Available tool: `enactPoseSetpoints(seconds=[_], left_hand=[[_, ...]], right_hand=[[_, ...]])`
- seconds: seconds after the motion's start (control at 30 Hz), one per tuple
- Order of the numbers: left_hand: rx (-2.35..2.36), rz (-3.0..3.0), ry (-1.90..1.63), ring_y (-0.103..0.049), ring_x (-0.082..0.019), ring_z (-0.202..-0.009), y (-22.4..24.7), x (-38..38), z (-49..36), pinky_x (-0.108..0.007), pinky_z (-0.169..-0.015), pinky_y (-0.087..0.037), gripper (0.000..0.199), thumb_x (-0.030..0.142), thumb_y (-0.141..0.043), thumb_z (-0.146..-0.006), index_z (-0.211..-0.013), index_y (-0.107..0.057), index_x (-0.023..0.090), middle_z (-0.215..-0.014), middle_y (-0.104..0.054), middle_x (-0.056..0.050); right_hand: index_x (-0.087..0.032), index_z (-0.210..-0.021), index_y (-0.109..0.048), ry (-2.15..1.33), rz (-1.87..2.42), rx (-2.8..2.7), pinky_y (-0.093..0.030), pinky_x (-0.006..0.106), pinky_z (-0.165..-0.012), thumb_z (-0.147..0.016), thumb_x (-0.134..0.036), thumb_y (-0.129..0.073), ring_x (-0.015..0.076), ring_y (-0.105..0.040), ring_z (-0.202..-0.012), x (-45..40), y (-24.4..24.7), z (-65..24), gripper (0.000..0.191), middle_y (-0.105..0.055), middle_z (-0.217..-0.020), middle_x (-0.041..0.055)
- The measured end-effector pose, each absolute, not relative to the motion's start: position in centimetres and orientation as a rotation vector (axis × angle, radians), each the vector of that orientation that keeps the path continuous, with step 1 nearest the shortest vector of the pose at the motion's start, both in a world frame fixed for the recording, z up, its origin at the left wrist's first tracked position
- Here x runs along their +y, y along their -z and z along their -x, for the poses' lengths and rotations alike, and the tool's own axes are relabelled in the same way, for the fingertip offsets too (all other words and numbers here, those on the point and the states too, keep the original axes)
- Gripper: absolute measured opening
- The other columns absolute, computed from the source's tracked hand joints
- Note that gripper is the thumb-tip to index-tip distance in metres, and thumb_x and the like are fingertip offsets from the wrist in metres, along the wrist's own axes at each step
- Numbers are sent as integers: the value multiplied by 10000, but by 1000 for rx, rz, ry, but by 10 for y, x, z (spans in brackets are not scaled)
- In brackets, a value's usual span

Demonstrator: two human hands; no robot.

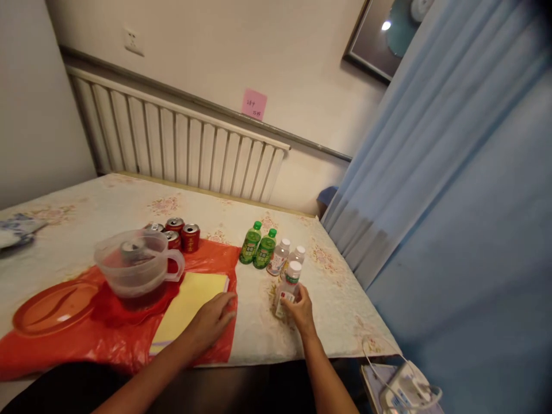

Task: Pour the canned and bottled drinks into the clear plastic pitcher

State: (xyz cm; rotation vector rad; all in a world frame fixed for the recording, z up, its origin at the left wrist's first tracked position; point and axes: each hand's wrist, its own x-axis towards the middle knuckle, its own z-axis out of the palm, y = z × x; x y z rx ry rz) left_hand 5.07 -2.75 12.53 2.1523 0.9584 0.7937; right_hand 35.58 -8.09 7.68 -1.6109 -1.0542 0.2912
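My right hand [303,310] is wrapped round a clear plastic bottle [287,293] with a white cap, which stands slightly tilted in view on the tablecloth. Just behind it are two more white-capped bottles, one [279,257] beside the other [297,256]. Left of these stand two green-labelled drink bottles, the nearer [264,250] and the farther [250,244]. My left hand [212,322] rests over the right edge of a yellow paper pad [190,302], fingers loosely stretched and holding nothing. The pad lies on a red plastic sheet [222,259].
A clear plastic jug [133,264] with a handle stands left of the pad, several red cans [190,237] behind it. An orange lid [56,307] lies far left. A blue curtain [431,218] borders the right side; a power strip [405,391] sits low right. A radiator [181,138] lines the wall.
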Motion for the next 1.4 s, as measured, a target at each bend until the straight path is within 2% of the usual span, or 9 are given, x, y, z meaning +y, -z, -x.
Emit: enactPoseSetpoints(seconds=[0.13, 0.2, 0.33, 0.4, 0.5, 0.7, 1.07, 1.27, 1.4], left_hand=[[910, -2113, -915, -640, -199, -822, -159, -46, -61, -375, -834, -556, 556, 316, -545, -889, -1421, -485, 166, -1003, -674, -77], [896, -2128, -920, -652, -195, -869, -169, -52, -59, -386, -870, -564, 631, 319, -548, -904, -1494, -394, 155, -1156, -656, -119], [790, -2292, -935, -569, -245, -1262, -182, -57, -45, -419, -1091, -472, 562, 276, -541, -929, -1479, -437, 223, -1493, -501, -137], [729, -2359, -905, -542, -234, -1303, -185, -56, -36, -394, -1108, -451, 477, 219, -498, -942, -1418, -508, 247, -1434, -556, -106], [733, -2396, -853, -611, -215, -1130, -188, -55, -23, -340, -996, -489, 367, 194, -475, -945, -1288, -594, 242, -1227, -642, -85], [920, -2377, -778, -598, -206, -898, -191, -57, -4, -312, -816, -458, 163, 326, -552, -928, -1040, -621, 230, -976, -620, -42], [1641, -1992, -779, -581, -193, -685, -177, -54, 11, -300, -635, -373, 259, 460, -533, -920, -809, -496, 230, -699, -568, -4], [1400, -2003, -1054, -617, -282, -1137, -164, -52, 23, -414, -928, -494, 384, 361, -514, -939, -1281, -524, 186, -1279, -623, -147], [1101, -2153, -1045, -586, -251, -1198, -166, -56, 38, -390, -1018, -482, 423, 246, -509, -928, -1351, -522, 228, -1331, -590, -115]], right_hand=[[-195, -1256, -633, -394, 1539, -1289, -514, 408, -1026, -600, -280, -808, 301, -617, -1201, -104, -85, -313, 683, -650, -1273, 106], [-202, -1263, -636, -439, 1534, -1383, -484, 423, -1069, -611, -260, -813, 304, -605, -1224, -112, -94, -296, 678, -652, -1286, 102], [-226, -1253, -650, -518, 1528, -1525, -482, 424, -1070, -610, -212, -818, 289, -631, -1173, -120, -112, -270, 665, -682, -1236, 70], [-225, -1247, -653, -555, 1511, -1589, -489, 418, -1058, -607, -191, -821, 282, -637, -1156, -120, -118, -262, 662, -685, -1222, 64], [-224, -1254, -649, -588, 1479, -1676, -498, 418, -1044, -616, -182, -823, 281, -643, -1142, -116, -120, -253, 662, -682, -1213, 69], [-240, -1249, -645, -548, 1454, -1795, -505, 436, -1028, -632, -149, -812, 281, -637, -1132, -106, -122, -241, 645, -678, -1195, 71], [-239, -1193, -659, -439, 1345, -2024, -512, 404, -941, -716, -223, -860, 278, -615, -1067, -72, -157, -214, 518, -678, -1142, 76], [-240, -1164, -682, -463, 1333, -2024, -515, 420, -953, -665, -196, -884, 290, -624, -1077, -59, -152, -202, 540, -688, -1161, 82], [-234, -1167, -681, -524, 1339, -1971, -531, 410, -937, -628, -190, -894, 282, -642, -1042, -55, -147, -199, 582, -696, -1122, 68]])
